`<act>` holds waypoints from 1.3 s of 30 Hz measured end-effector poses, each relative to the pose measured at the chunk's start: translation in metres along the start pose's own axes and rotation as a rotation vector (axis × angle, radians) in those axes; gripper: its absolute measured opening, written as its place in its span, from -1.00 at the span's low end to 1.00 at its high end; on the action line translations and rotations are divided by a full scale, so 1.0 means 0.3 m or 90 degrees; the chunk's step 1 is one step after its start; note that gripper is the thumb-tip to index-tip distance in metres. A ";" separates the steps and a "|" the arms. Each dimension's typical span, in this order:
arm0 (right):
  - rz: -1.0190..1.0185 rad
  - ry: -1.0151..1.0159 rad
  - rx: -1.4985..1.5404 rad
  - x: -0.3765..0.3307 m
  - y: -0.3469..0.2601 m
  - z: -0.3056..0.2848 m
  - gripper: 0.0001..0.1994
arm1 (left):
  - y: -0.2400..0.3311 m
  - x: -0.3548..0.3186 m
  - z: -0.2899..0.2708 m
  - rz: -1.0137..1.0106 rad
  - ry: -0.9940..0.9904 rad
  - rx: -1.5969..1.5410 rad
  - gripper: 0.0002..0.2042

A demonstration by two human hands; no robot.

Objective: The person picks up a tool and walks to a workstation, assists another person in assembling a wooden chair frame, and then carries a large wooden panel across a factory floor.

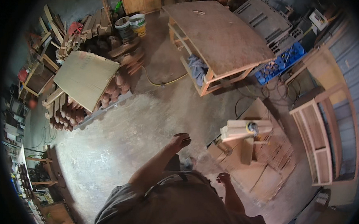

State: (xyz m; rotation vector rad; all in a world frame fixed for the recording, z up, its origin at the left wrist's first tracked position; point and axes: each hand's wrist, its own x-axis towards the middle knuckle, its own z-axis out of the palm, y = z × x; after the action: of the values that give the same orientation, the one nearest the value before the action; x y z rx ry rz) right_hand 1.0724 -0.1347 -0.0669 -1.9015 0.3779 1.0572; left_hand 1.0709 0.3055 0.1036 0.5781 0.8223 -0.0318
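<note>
My left hand (182, 140) hangs in front of me above the concrete floor, fingers loosely stretched and nothing in them. Lower and to the right, my right hand (222, 178) is held with its fingers apart and bare. Nearest to it lies flattened cardboard (266, 178) on the floor. On that cardboard rests a stack of pale wooden pieces (239, 130), with a small round yellow-and-dark object (252, 127) at its right part; its kind is unclear. Beside the stack are a wooden block (247, 151) and a brownish cylindrical thing (224, 147). Neither hand touches any of these.
A wooden worktable (224, 36) stands ahead, a blue cloth (197, 68) on its lower frame. Ahead left, a cardboard sheet (86, 76) covers piled wooden parts. A yellow hose (164, 83) crosses the floor. A blue crate (280, 64) and a wooden frame (317, 141) are at right.
</note>
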 end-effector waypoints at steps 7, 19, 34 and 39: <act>-0.150 0.031 0.139 0.275 -0.983 -0.050 -0.65 | 0.321 0.739 0.466 -0.059 -0.022 -0.016 -0.71; -0.127 -0.022 0.411 0.887 -1.733 -0.399 -0.69 | 0.707 1.368 0.897 -0.151 0.030 -0.032 -0.71; -0.275 -0.014 0.440 1.593 -2.625 -0.862 -0.56 | 0.954 1.250 0.875 -0.132 0.284 0.097 -0.42; -0.025 0.002 0.646 1.441 -2.635 -0.668 -0.64 | 1.132 1.082 0.567 -0.024 0.391 0.123 -0.41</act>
State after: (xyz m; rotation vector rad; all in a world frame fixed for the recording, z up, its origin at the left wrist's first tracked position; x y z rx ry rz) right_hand 1.9205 0.1987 0.0790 -0.9894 0.7093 0.6273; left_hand 1.4939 0.5705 0.1287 0.7691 1.4384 0.0353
